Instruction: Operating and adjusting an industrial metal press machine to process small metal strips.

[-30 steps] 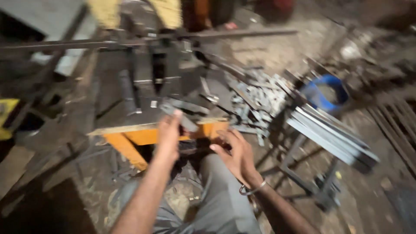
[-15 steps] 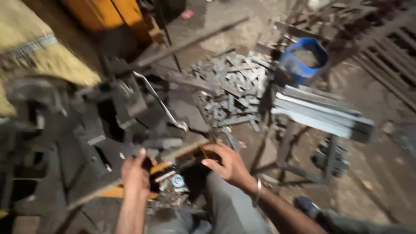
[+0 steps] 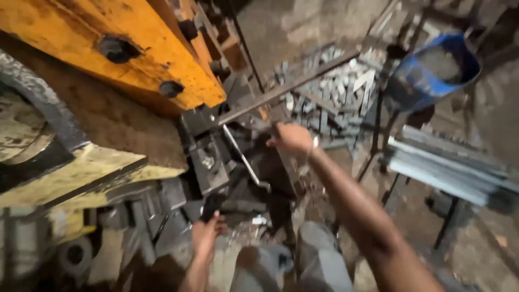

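1. Dim and dusty, this workshop floor (image 3: 303, 21) is crowded with iron scrap around a big yellow press machine (image 3: 135, 48) whose paint is worn and rust-stained.
2. Nearest the camera, the person's grey-trousered knees (image 3: 319, 259) sit low at the bottom of the view, close against the machine.
3. Just ahead of them the left hand (image 3: 205, 232) reaches among dark steel blocks (image 3: 173, 227); its fingers seem closed round a small dark piece (image 3: 212, 205), though blur keeps me from telling how firmly.
4. Farther in, the right hand (image 3: 292, 138) is stretched out with a bangle at the wrist, fingers curled over the near end of a long steel bar (image 3: 292, 86) that runs up and right from the machine's dark tooling (image 3: 208, 157).
5. That bar looks stiff, heavy and hard-edged; I would judge it will not bend, may be greasy or gritty, and is best gripped well out along its length, away from the tooling.
6. A thin bent rod (image 3: 246, 162) slants between the two hands.
7. Beyond lies a heap of short cut metal pieces (image 3: 340, 86), and to the right a stack of flat grey strips (image 3: 448, 170) on a stand.
8. Farthest off, a blue bucket (image 3: 432, 70) stands tilted near the heap.
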